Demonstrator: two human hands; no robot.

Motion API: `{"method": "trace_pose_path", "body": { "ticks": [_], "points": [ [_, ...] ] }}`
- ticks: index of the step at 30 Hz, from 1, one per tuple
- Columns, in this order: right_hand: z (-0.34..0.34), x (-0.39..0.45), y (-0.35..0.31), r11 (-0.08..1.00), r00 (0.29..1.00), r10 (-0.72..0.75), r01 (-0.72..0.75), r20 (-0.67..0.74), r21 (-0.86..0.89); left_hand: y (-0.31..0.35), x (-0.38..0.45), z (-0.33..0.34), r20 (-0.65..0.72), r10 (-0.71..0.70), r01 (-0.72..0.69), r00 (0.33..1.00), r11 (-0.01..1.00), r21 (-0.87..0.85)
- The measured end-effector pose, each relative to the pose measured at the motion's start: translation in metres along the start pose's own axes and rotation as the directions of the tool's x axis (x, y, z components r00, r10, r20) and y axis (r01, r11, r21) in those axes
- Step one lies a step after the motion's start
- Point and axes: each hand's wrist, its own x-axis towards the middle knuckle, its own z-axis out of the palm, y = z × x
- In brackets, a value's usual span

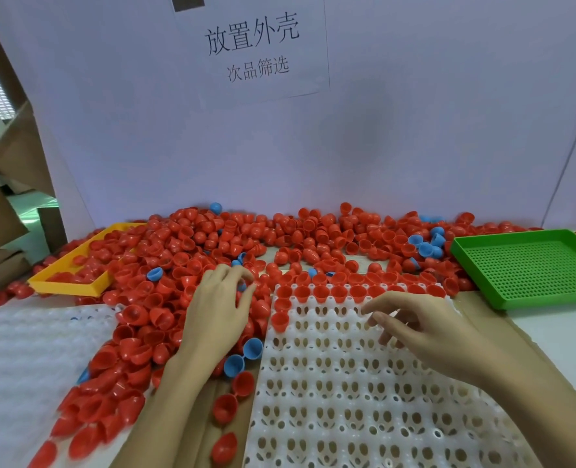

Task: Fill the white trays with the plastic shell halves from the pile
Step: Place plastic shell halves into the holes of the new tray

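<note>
Red shells [192, 251] judged light, stiff, slippery; best pinched at rim; left hand [217, 309] fingers curled into pile, contents unseen; right hand [425, 327] relaxed, empty

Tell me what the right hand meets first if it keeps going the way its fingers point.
The right hand points up-left over the white tray. First in line is probably the row of red shell halves seated along the tray's far edge, though height is unclear.

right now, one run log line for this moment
left hand: in red shell pile | right hand: empty over white tray | tray: top row filled
</note>
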Motion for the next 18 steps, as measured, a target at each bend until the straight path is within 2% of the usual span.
{"method": "trace_pose_path", "body": {
  "ticks": [3, 6, 8, 18],
  "points": [
    [0.000, 0.000, 0.000, 1.000, 1.000, 0.002, -0.002, 0.003, -0.009, -0.019, 0.005, 0.009, 0.028, -0.030, 0.027, 0.999, 0.993, 0.112],
    [0.000, 0.000, 0.000, 1.000, 1.000, -0.001, 0.001, 0.003, -0.014, -0.036, 0.014, 0.016, 0.184, -0.069, 0.041, 0.980, 0.987, 0.153],
    [0.001, 0.001, 0.000, 1.000, 1.000, 0.000, 0.000, -0.001, -0.010, -0.042, 0.019, 0.018, 0.239, -0.091, 0.059, 0.967, 0.989, 0.137],
    [0.000, 0.001, 0.000, 1.000, 1.000, 0.000, 0.000, 0.003, -0.014, -0.049, 0.016, 0.022, 0.145, -0.010, -0.011, 0.989, 0.989, 0.144]
  ]
}}
